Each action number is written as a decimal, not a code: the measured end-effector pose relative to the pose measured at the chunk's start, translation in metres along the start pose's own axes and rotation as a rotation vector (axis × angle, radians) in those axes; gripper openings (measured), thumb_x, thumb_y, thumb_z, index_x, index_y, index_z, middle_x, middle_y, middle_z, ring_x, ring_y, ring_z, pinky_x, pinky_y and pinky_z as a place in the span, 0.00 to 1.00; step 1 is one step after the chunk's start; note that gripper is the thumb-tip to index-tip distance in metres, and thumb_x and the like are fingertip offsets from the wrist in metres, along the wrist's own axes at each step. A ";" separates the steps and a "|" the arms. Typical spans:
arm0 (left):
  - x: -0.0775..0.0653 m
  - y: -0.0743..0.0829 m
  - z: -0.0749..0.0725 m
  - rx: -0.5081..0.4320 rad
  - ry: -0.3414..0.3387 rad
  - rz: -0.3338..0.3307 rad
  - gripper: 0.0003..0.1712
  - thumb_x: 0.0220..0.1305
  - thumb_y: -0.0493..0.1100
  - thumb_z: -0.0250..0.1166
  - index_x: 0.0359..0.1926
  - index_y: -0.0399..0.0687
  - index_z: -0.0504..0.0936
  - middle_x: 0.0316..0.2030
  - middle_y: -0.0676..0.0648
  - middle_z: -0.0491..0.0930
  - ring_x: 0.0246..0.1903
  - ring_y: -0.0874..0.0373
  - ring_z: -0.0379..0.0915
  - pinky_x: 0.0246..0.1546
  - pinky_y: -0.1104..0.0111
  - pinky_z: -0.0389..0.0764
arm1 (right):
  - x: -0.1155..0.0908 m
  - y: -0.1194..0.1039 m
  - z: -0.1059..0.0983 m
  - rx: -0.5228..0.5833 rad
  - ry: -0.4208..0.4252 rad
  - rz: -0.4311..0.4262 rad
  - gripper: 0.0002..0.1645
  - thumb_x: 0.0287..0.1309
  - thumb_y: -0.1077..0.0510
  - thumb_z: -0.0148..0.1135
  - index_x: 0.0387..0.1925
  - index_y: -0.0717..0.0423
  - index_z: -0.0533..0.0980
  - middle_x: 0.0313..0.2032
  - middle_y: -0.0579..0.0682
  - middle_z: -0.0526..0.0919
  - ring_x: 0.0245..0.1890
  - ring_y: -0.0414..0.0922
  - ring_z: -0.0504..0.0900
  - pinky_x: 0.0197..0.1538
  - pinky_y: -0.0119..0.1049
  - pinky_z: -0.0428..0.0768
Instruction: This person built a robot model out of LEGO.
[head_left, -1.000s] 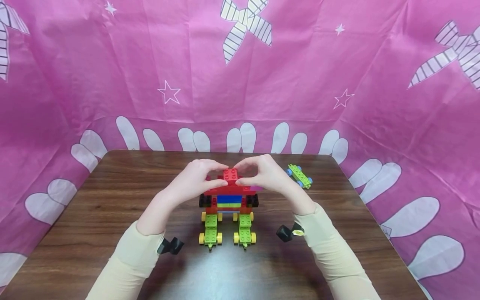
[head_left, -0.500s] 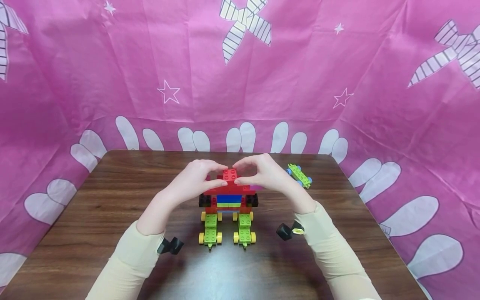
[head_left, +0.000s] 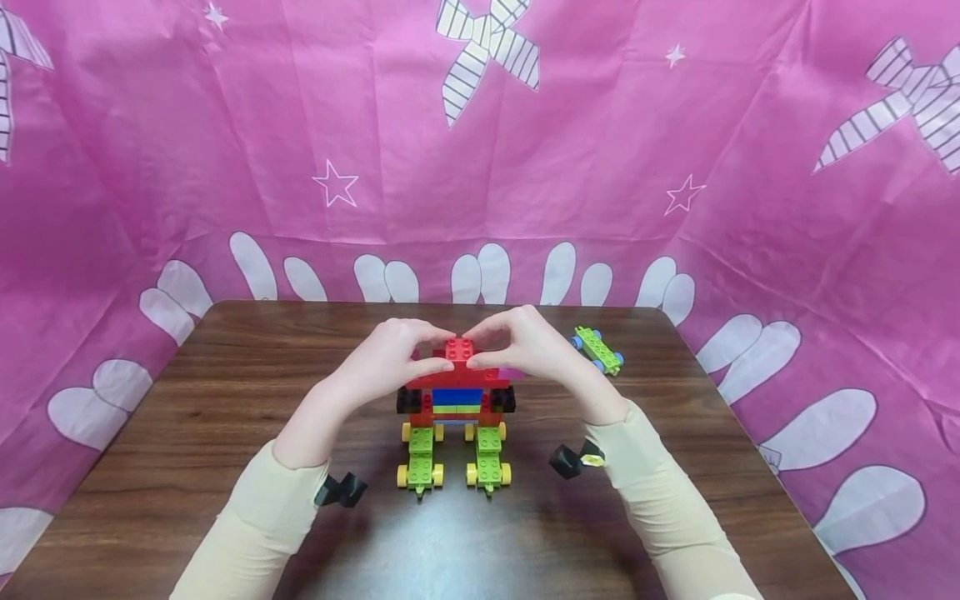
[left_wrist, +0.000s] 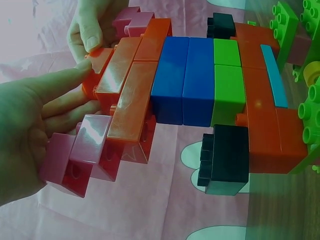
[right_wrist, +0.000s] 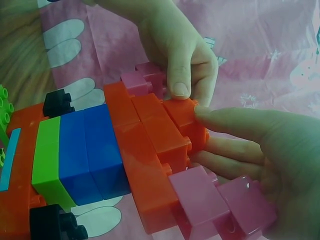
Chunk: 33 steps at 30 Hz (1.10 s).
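Note:
In the head view a toy figure built of blocks stands upright at the table's middle. A red block (head_left: 459, 350) with studs tops it. My left hand (head_left: 386, 358) pinches this block from the left, thumb on the near side. From the right, my right hand (head_left: 527, 343) pinches the same block. Below are wider red blocks, blue blocks (left_wrist: 184, 82), lime blocks (left_wrist: 228, 82) and black blocks (left_wrist: 231, 155) at the sides. Pink blocks (right_wrist: 200, 195) step out beneath my hands. The figure's feet are lime wheeled bases (head_left: 422, 467) with yellow wheels. Fingers behind the top block are partly hidden.
A separate lime wheeled base (head_left: 597, 350) with blue wheels lies at the back right of the brown wooden table (head_left: 187, 433). A pink patterned cloth (head_left: 405, 183) hangs behind and along the sides. Black wrist cameras (head_left: 341, 490) sit near both sleeves.

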<state>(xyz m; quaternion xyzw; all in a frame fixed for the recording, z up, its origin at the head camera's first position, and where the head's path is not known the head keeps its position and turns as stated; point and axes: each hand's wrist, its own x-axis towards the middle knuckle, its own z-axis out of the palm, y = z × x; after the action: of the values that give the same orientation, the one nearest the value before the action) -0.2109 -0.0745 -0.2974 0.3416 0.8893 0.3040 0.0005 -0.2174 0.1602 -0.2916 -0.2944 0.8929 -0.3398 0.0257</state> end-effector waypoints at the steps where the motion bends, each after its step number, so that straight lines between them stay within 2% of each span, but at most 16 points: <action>1: 0.000 0.000 0.000 0.003 0.001 -0.001 0.26 0.59 0.48 0.71 0.57 0.44 0.81 0.52 0.45 0.84 0.53 0.50 0.79 0.54 0.55 0.80 | 0.000 0.000 0.000 0.000 0.000 0.005 0.21 0.51 0.51 0.74 0.48 0.53 0.84 0.43 0.49 0.89 0.44 0.44 0.85 0.42 0.34 0.84; 14: 0.002 0.001 0.001 0.013 0.006 0.003 0.25 0.58 0.47 0.72 0.56 0.43 0.82 0.49 0.45 0.85 0.50 0.51 0.81 0.51 0.57 0.82 | 0.002 -0.002 -0.001 0.018 -0.002 0.056 0.20 0.49 0.53 0.76 0.46 0.54 0.85 0.41 0.49 0.89 0.42 0.44 0.85 0.38 0.33 0.84; 23: 0.002 0.001 0.001 0.009 0.007 0.003 0.25 0.59 0.47 0.71 0.56 0.43 0.82 0.50 0.44 0.85 0.50 0.50 0.80 0.52 0.57 0.82 | 0.001 -0.005 -0.002 0.006 -0.008 0.036 0.20 0.51 0.54 0.75 0.46 0.55 0.85 0.42 0.51 0.89 0.42 0.45 0.86 0.39 0.33 0.84; 33: 0.001 0.002 0.004 0.046 -0.001 0.002 0.25 0.60 0.48 0.70 0.56 0.43 0.82 0.49 0.45 0.85 0.51 0.50 0.80 0.53 0.56 0.81 | 0.001 -0.003 0.001 -0.008 -0.017 0.041 0.20 0.51 0.53 0.74 0.46 0.56 0.85 0.41 0.51 0.89 0.41 0.44 0.86 0.40 0.33 0.85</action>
<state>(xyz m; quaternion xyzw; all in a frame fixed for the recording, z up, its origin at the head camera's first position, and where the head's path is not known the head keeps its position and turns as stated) -0.2092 -0.0704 -0.2995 0.3425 0.8958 0.2834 -0.0073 -0.2169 0.1573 -0.2905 -0.2788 0.8998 -0.3332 0.0390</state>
